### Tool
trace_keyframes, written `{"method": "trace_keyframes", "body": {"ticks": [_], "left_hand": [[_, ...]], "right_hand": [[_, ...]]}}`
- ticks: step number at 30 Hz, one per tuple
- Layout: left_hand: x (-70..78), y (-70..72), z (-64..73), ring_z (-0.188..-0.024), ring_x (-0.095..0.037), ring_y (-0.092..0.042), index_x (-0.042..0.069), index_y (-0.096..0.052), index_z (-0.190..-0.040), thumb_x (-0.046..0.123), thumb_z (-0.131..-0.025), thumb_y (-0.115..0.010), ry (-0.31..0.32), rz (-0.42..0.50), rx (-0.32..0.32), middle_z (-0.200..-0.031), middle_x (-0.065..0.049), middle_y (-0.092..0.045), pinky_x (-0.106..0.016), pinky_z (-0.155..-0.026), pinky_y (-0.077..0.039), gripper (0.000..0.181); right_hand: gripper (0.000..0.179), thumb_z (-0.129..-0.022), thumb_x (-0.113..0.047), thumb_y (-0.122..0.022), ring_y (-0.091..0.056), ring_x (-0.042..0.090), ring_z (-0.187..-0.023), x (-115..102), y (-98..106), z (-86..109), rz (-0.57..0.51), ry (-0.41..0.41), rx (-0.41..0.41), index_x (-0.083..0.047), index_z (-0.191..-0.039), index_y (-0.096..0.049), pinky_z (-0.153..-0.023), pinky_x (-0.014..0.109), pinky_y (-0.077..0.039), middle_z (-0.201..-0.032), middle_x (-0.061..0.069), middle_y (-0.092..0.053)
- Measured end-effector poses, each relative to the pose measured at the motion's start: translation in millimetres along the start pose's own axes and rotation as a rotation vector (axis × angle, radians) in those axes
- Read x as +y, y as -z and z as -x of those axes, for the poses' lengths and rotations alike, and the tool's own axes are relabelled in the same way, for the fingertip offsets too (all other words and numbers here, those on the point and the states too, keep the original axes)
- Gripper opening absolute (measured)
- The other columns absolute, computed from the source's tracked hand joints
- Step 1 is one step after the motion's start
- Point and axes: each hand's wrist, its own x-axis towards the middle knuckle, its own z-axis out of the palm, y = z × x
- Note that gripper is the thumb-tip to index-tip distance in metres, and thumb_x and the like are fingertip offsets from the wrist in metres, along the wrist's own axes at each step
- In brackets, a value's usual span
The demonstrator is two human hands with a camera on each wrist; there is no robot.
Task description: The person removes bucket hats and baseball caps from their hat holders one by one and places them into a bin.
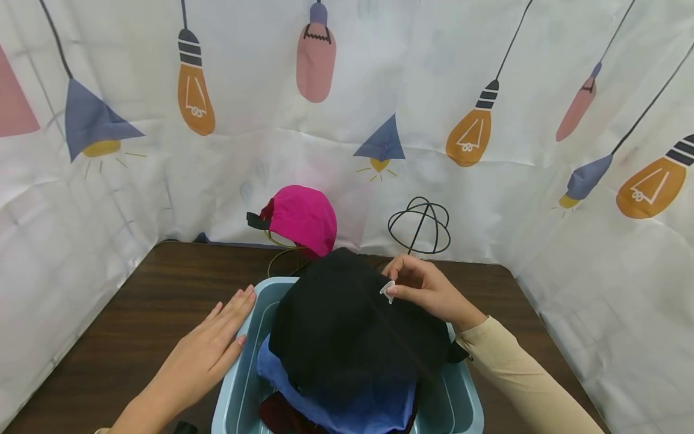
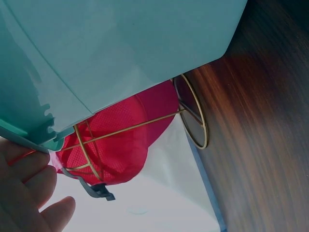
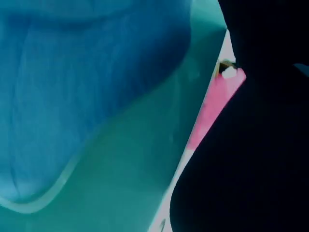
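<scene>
A black cap [image 1: 347,325] is held up over the light blue plastic basin [image 1: 241,355], and my right hand [image 1: 428,292] pinches it between thumb and fingers. A small white piece [image 1: 388,291] shows on the cap right at the thumb tip. In the right wrist view the black cap [image 3: 241,159] fills the right side as a dark shape. My left hand [image 1: 203,349] lies with straight fingers against the basin's left rim. Under the black cap, a blue cap [image 1: 347,404] and a dark red cap [image 1: 287,416] lie in the basin.
Behind the basin a pink cap [image 1: 303,217] sits on a gold wire stand [image 1: 275,265]. To its right stands a black wire stand [image 1: 418,226] with a bare domed top. The dark wooden table [image 1: 135,319] ends against a white curtain [image 1: 244,163] printed with lamps.
</scene>
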Motion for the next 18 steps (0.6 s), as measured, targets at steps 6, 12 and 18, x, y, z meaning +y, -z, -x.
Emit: {"method": "trace_keyframes", "body": {"ticks": [6, 12, 18], "left_hand": [[-0.5, 0.5, 0.5, -0.141, -0.014, -0.019, 0.005, -0.032, -0.147, 0.024, -0.094, -0.055, -0.003, -0.003, 0.004, -0.15, -0.01, -0.033, -0.017, -0.111, 0.0, 0.061], [-0.6, 0.8, 0.8, -0.142, -0.012, -0.018, 0.006, -0.032, -0.147, 0.025, -0.093, -0.055, 0.006, -0.001, 0.003, -0.15, -0.009, -0.033, -0.017, -0.111, 0.0, 0.062], [-0.4, 0.0, 0.2, -0.141, -0.013, -0.02, 0.004, -0.033, -0.146, 0.019, -0.09, -0.059, 0.004, 0.004, 0.004, -0.15, -0.009, -0.034, -0.017, -0.111, -0.001, 0.064]], "right_hand": [[0.017, -0.085, 0.005, -0.064, -0.056, 0.021, -0.094, 0.4, -11.6, -0.2, 0.087, 0.007, -0.085, -0.007, -0.089, -0.052, -0.085, 0.03, -0.048, -0.094, 0.008, -0.057], [0.016, -0.087, -0.001, -0.065, -0.059, 0.016, -0.09, 4.2, -24.7, -1.4, 0.248, 0.053, -0.188, -0.011, -0.091, -0.053, -0.08, 0.031, -0.05, -0.092, 0.004, -0.061], [0.013, -0.089, -0.011, -0.064, -0.059, 0.007, -0.08, 9.7, -34.0, -2.0, 0.352, 0.03, -0.271, -0.01, -0.092, -0.052, -0.074, 0.028, -0.052, -0.093, 0.003, -0.062]]}}
